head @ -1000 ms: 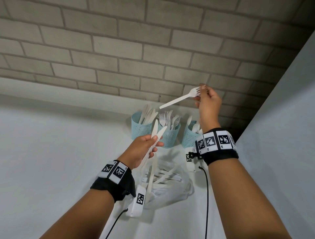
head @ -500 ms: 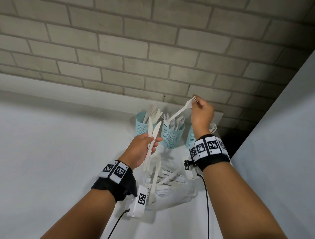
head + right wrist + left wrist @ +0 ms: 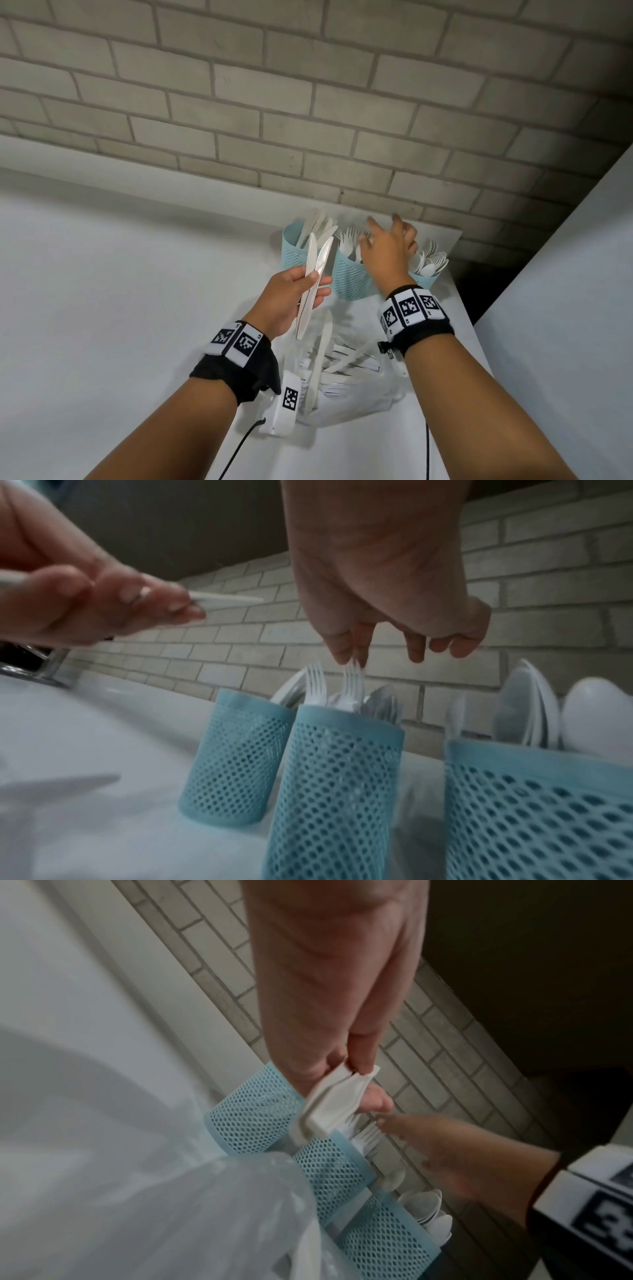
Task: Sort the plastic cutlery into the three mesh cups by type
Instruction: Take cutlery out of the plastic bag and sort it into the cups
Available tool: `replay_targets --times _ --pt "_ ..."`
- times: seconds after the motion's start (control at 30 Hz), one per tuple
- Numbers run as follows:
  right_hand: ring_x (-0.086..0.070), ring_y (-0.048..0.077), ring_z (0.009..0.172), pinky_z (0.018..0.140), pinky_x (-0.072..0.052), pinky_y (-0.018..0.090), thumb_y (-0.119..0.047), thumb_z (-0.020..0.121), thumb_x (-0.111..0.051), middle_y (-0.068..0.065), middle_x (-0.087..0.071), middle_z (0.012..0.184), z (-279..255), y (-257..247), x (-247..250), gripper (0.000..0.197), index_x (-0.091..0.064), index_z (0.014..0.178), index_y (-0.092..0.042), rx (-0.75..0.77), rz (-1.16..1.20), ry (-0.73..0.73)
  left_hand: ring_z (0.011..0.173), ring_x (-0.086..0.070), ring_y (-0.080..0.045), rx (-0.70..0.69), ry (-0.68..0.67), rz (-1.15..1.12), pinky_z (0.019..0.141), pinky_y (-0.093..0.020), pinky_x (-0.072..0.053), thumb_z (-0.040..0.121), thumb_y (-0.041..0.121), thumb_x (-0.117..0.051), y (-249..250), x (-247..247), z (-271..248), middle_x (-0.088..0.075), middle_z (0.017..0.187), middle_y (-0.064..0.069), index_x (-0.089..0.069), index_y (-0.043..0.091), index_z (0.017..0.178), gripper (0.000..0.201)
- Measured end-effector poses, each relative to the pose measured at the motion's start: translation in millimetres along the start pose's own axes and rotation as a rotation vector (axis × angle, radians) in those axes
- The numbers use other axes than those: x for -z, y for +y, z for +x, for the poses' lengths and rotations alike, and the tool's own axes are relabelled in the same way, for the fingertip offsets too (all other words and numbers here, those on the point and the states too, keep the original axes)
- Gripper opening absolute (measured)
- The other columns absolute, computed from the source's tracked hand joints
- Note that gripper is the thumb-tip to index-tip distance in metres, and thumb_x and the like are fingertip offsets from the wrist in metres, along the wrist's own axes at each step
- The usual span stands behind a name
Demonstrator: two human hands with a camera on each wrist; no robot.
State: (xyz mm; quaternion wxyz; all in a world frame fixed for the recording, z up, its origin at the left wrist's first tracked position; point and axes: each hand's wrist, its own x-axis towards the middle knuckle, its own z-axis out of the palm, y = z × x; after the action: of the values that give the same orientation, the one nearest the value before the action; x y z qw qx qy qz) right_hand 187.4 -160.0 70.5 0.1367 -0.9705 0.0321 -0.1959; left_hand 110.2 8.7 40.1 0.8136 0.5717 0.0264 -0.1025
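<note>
Fingers of your right hand point(image 3: 383, 588) hang spread above the fork cup point(image 3: 335, 785); your left hand point(image 3: 291, 298) pinches two knives point(image 3: 317, 270), blades pointing up toward the wall.

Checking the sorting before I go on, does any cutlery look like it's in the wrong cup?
Nothing stands out: knives in the left cup, forks in the middle cup, spoons in the right cup.

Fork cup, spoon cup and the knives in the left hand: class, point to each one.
fork cup point(image 3: 329, 777), right wrist view, on its mesh wall.
spoon cup point(image 3: 534, 804), right wrist view, on its mesh wall.
knives point(image 3: 317, 263), head view, on the blades above the left hand point(image 3: 287, 298).
</note>
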Motion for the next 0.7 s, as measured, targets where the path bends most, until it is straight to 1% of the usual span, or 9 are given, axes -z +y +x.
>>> replay_targets --times 0.07,0.13,0.2,0.27,0.43,0.5,0.57,0.63,0.7 --pt "-0.042 0.027 0.12 0.101 -0.036 0.04 -0.038 0.093 -0.05 0.01 -0.041 0.138 1 -10 9 0.044 -0.05 0.135 -0.021 0.075 0.271 -0.014 0.082 -0.07 -0.012 0.001 0.008 -0.003 0.073 -0.02 -0.057 0.096 0.014 -0.049 -1 -1 0 -0.071 0.096 -0.002 -0.058 0.01 0.112 0.019" --pt "-0.057 0.018 0.094 0.087 -0.047 0.033 -0.043 0.091 -0.053 0.008 -0.057 0.121 -4 -22 19 0.046 -0.056 0.128 -0.015 0.102 0.549 -0.209 0.08 -0.07 -0.012 0.002 0.013 -0.004 0.071 -0.02 -0.056 0.096 0.016 -0.05 -1 -4 -1 -0.071 0.095 -0.002 -0.058 0.009 0.114 0.021" --pt "-0.057 0.006 0.069 0.068 -0.046 0.023 -0.045 0.09 -0.055 0.002 -0.065 0.097 -10 -32 24 0.045 -0.06 0.118 -0.01 0.136 0.564 -0.488 0.076 -0.069 -0.01 0.002 0.013 0.009 0.067 -0.018 -0.055 0.095 0.018 -0.051 -2 -7 -2 -0.07 0.094 -0.002 -0.06 0.009 0.113 0.022" --pt "-0.053 -0.002 0.049 0.051 -0.041 0.013 -0.031 0.09 -0.06 0.0 -0.064 0.077 -17 -38 24 0.028 -0.059 0.104 -0.007 0.16 0.677 -0.612 0.07 -0.067 -0.007 0.002 0.008 0.036 0.063 -0.017 -0.054 0.095 0.021 -0.051 -2 -9 -4 -0.07 0.091 -0.002 -0.062 0.011 0.11 0.021" --pt "-0.05 0.0 0.041 0.041 -0.039 0.012 -0.015 0.089 -0.063 0.004 -0.068 0.075 -18 -42 19 0.009 -0.057 0.083 -0.012 0.08 0.851 -0.629 0.058 -0.062 -0.003 -0.006 -0.025 0.127 0.059 -0.016 -0.052 0.096 0.023 -0.049 -2 -7 -7 -0.064 0.081 -0.004 -0.064 0.012 0.098 0.019" --pt "-0.049 0.004 0.044 0.042 -0.04 0.013 -0.016 0.088 -0.064 0.008 -0.067 0.076 -9 -41 22 0.01 -0.058 0.082 -0.012 -0.001 0.814 -0.511 0.059 -0.061 -0.005 0.016 -0.003 0.156 0.06 -0.016 -0.052 0.097 0.028 -0.047 -1 -4 -6 -0.064 0.08 -0.004 -0.062 0.007 0.104 0.027" --pt "-0.049 0.007 0.047 0.043 -0.044 0.015 -0.019 0.088 -0.064 0.005 -0.065 0.073 4 -38 28 0.013 -0.061 0.091 -0.007 -0.134 0.839 -0.264 0.068 -0.06 -0.012 0.043 0.134 0.153 0.066 -0.02 -0.052 0.098 0.035 -0.041 -2 0 -3 -0.065 0.083 -0.006 -0.059 0.004 0.111 0.038" --pt "-0.052 0.008 0.05 0.046 -0.047 0.016 -0.02 0.089 -0.063 0.004 -0.062 0.072 15 -36 33 0.018 -0.06 0.096 -0.003 -0.234 0.951 0.039 0.087 -0.058 -0.019 0.024 0.31 0.244 0.078 -0.028 -0.048 0.098 0.039 -0.039 -6 6 2 -0.062 0.098 -0.009 -0.052 0.003 0.119 0.043" --pt "-0.055 0.013 0.052 0.049 -0.049 0.02 -0.019 0.09 -0.062 0.008 -0.062 0.075 19 -38 30 0.015 -0.057 0.09 -0.005 -0.22 1.027 0.268 0.1 -0.053 -0.021 0.006 0.348 0.414 0.085 -0.031 -0.042 0.095 0.039 -0.048 -8 8 1 -0.055 0.113 -0.007 -0.046 0.007 0.121 0.042"
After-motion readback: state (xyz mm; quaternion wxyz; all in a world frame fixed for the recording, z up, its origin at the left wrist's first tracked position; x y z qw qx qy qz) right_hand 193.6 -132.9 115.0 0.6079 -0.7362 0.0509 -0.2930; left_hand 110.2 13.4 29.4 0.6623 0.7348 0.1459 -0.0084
